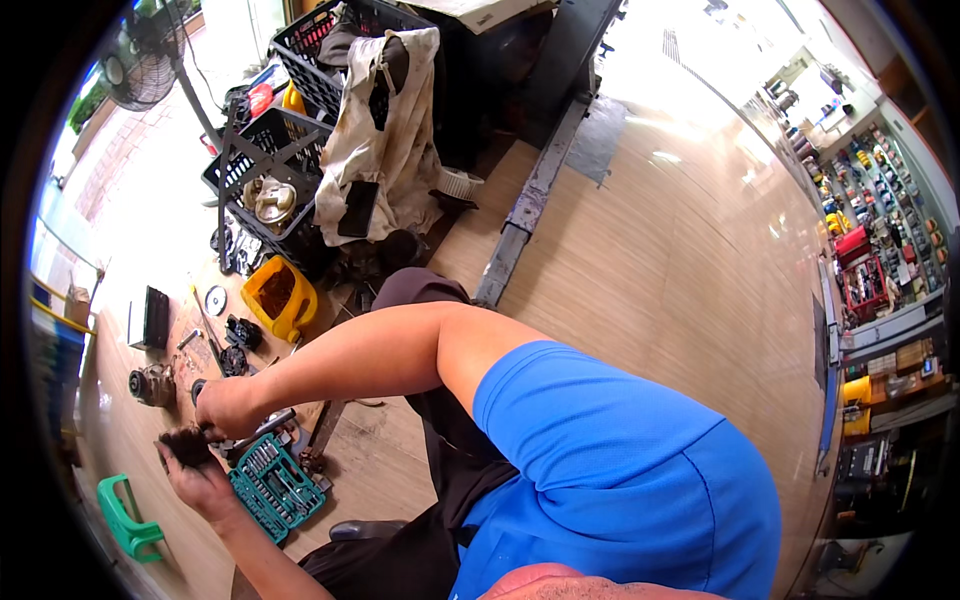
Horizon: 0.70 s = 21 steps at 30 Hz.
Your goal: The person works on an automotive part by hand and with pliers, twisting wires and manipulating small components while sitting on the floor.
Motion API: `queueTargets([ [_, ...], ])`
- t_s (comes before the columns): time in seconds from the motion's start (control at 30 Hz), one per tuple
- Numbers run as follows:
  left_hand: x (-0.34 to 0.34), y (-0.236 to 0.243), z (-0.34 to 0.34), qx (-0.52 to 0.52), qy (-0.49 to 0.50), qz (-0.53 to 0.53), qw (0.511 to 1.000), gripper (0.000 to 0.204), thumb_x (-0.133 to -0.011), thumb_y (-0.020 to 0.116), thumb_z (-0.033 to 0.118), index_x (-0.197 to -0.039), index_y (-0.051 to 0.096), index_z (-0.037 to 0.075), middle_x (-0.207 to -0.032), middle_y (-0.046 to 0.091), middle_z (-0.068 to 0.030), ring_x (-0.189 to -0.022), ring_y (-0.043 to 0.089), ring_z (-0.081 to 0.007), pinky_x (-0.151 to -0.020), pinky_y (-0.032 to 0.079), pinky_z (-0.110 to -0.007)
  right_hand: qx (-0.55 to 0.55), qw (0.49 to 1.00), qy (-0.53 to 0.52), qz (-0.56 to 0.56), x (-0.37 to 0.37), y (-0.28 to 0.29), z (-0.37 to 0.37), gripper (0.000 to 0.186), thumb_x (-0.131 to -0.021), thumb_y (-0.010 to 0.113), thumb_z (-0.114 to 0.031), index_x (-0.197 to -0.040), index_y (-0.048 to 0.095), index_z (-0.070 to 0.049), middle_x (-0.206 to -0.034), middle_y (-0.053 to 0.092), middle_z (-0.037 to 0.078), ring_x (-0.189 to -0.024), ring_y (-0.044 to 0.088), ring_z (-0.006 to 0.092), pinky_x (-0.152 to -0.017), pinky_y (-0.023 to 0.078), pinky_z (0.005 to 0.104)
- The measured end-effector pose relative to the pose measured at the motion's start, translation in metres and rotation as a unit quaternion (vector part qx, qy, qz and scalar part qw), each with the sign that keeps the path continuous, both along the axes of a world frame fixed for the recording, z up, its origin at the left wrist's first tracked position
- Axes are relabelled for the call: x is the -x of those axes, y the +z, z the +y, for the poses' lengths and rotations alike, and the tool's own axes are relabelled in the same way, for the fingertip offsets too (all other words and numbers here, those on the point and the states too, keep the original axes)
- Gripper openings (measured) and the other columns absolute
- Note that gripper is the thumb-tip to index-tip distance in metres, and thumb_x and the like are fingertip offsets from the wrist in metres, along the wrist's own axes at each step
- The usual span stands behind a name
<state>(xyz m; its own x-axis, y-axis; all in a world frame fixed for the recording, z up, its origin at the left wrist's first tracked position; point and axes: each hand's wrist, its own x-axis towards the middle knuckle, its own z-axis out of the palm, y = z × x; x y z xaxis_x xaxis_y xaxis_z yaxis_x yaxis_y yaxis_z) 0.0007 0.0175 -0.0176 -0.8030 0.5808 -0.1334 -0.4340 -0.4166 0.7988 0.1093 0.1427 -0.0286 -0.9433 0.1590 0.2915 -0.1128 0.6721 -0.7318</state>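
My left hand (203, 488) is closed around a dark, greasy part (186, 446), its kind too blurred to tell. Close above it, my right hand (230, 406) makes a fist around a dark tool with a rounded end (198, 390); the fingers hide most of it. The tool's lower end comes near the greasy part, but I cannot tell whether they touch. Just below both hands, a green socket set case (275, 487) lies open on the floor. A long dark bar (268, 428) lies at its upper edge.
A yellow cut-open jug (281, 298) with brown contents stands near black crates (268, 205) and a stained cloth (375, 130) bearing a phone (358, 208). A metal motor-like part (151, 385), a black box (148, 318) and a green stool (128, 518) sit leftward. A metal rail (520, 215) crosses the floor.
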Motion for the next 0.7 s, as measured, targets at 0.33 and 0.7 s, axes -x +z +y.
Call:
queueTargets([
  [0.33, -0.024, 0.019, -0.006, -0.036, -0.108, 0.044, 0.993, 0.035, -0.105, 0.040, 0.029, -0.075, 0.042, 0.011, -0.061, 0.030, 0.0031, -0.052, 0.031, -0.0091, -0.053, 0.042, -0.026, -0.007, 0.999, 0.034, 0.013, -0.006, 0.001, -0.001, 0.024, -0.082, 0.067, -0.027, -0.085, 0.070, -0.003, -0.083, 0.066, 0.021, -0.083, 0.064, 0.0384, -0.074, 0.050, 0.0437],
  [0.7, -0.034, 0.032, -0.003, 0.001, -0.077, 0.023, 0.997, 0.035, -0.104, 0.043, 0.030, -0.073, 0.038, 0.013, -0.059, 0.030, 0.0044, -0.045, 0.023, -0.0072, -0.044, 0.026, -0.025, -0.074, 0.995, 0.066, 0.002, -0.014, 0.011, 0.003, 0.030, -0.082, 0.066, -0.034, -0.088, 0.071, -0.005, -0.084, 0.067, 0.020, -0.082, 0.065, 0.0375, -0.074, 0.051, 0.0453],
])
